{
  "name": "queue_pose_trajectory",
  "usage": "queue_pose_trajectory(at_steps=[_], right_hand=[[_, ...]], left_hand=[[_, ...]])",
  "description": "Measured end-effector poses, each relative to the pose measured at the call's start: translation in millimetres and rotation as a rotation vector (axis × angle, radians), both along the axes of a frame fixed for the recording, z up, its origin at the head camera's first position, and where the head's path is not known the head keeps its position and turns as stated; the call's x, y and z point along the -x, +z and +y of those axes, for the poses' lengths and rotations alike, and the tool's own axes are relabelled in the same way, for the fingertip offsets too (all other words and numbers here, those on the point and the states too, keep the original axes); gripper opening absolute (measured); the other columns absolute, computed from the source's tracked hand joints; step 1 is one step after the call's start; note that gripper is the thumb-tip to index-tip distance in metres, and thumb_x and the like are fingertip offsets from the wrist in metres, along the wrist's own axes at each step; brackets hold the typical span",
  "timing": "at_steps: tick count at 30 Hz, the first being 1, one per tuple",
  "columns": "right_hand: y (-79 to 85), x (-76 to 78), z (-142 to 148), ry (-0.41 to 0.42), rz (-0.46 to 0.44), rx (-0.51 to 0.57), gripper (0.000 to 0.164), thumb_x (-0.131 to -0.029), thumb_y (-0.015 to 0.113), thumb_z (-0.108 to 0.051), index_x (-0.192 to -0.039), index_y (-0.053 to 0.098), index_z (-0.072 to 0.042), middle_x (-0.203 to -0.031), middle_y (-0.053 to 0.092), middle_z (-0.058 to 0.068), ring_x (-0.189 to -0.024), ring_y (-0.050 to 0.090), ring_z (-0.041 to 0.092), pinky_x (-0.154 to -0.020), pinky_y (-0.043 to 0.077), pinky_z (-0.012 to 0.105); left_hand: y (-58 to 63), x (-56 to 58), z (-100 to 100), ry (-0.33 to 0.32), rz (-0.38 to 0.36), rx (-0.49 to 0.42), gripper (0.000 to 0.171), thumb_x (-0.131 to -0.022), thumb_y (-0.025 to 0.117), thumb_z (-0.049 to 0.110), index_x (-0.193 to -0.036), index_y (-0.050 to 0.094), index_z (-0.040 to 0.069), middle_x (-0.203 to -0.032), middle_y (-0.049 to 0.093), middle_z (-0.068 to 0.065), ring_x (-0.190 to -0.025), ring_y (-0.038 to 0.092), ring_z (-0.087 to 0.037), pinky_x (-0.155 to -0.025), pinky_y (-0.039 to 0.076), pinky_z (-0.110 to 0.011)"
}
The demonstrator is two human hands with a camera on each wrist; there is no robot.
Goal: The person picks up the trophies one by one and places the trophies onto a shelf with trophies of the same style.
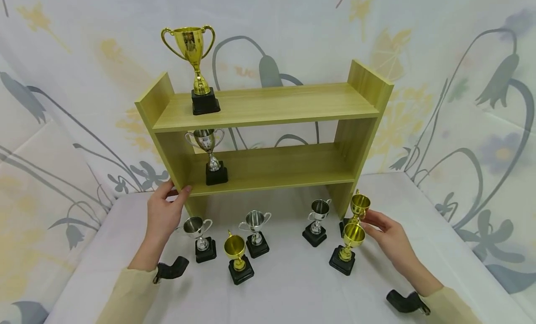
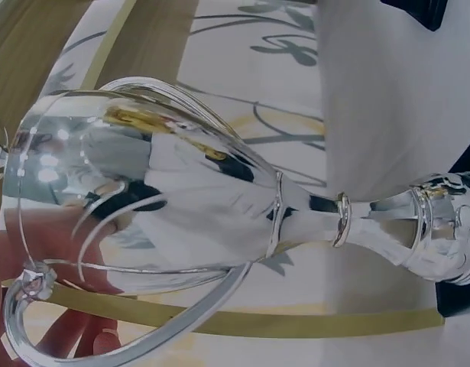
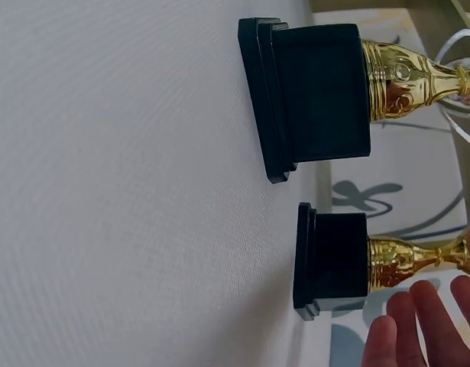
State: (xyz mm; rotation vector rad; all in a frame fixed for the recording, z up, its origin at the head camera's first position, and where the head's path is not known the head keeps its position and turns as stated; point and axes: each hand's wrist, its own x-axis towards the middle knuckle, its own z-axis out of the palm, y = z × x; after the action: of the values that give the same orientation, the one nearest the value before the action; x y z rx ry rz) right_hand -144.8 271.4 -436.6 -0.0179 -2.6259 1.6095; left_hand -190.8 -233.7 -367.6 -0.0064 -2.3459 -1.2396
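Observation:
My left hand (image 1: 164, 212) grips the left side panel of a wooden shelf (image 1: 268, 168), thumb in front; in the left wrist view a silver trophy (image 2: 173, 191) fills the foreground and partly hides its fingers (image 2: 70, 332). By the shelf's right leg, my right hand (image 1: 387, 235) holds the cup of the rear gold trophy (image 1: 359, 205) between thumb and fingers. That trophy's black base (image 3: 338, 254) appears to stand on the table. Another gold trophy (image 1: 353, 235) stands just in front, partly covering it.
A large gold trophy (image 1: 194, 52) stands top left on the shelf, a silver trophy (image 1: 212, 163) one level below. On the white table (image 1: 284, 291) stand a gold trophy (image 1: 236, 254) and silver trophies (image 1: 255, 221) (image 1: 319, 212). Patterned cloth (image 1: 439, 82) hangs behind.

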Motion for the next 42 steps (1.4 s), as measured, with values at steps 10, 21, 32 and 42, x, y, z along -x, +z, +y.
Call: queue_pose_trajectory(at_steps=[10, 21, 32, 42], right_hand=[[-6.5, 5.4, 0, -0.015, -0.003, 0.004, 0.05, -0.1, 0.062, -0.022, -0.139, 0.051, 0.006, -0.134, 0.057, 0.024, -0.127, 0.051, 0.035, -0.085, 0.044, 0.015], [-7.1, 8.4, -1, -0.016, -0.023, 0.006, 0.043, -0.101, 0.059, -0.017, -0.136, 0.053, 0.007, -0.135, 0.057, 0.024, -0.129, 0.049, 0.037, -0.087, 0.045, 0.018], [-6.8, 11.7, -2, -0.02, -0.028, -0.011, 0.039, -0.1, 0.057, -0.013, -0.132, 0.056, 0.009, -0.134, 0.057, 0.027, -0.131, 0.046, 0.039, -0.098, 0.043, 0.047], [-9.1, 15.3, 0, -0.015, 0.012, -0.089, 0.034, -0.098, 0.06, -0.011, -0.127, 0.062, 0.008, -0.127, 0.061, 0.027, -0.125, 0.051, 0.041, -0.088, 0.048, 0.039]], left_hand=[[-5.0, 1.4, 2, -0.014, 0.038, -0.059, 0.034, -0.097, 0.062, 0.013, -0.127, 0.065, -0.001, -0.118, 0.063, -0.014, -0.097, 0.056, -0.016, -0.068, 0.043, -0.008], [-4.2, 1.8, 4, -0.043, 0.015, -0.176, 0.034, -0.098, 0.06, 0.009, -0.13, 0.063, 0.0, -0.129, 0.062, -0.015, -0.119, 0.058, -0.025, -0.089, 0.044, -0.019], [-2.0, 4.6, 2, -0.084, 0.026, -0.163, 0.035, -0.098, 0.062, 0.011, -0.132, 0.063, 0.001, -0.131, 0.062, -0.013, -0.123, 0.057, -0.028, -0.083, 0.044, -0.012], [-2.2, 3.3, 1, -0.084, 0.01, -0.174, 0.033, -0.097, 0.063, 0.011, -0.128, 0.065, 0.001, -0.127, 0.064, -0.014, -0.12, 0.058, -0.027, -0.08, 0.044, -0.011]])
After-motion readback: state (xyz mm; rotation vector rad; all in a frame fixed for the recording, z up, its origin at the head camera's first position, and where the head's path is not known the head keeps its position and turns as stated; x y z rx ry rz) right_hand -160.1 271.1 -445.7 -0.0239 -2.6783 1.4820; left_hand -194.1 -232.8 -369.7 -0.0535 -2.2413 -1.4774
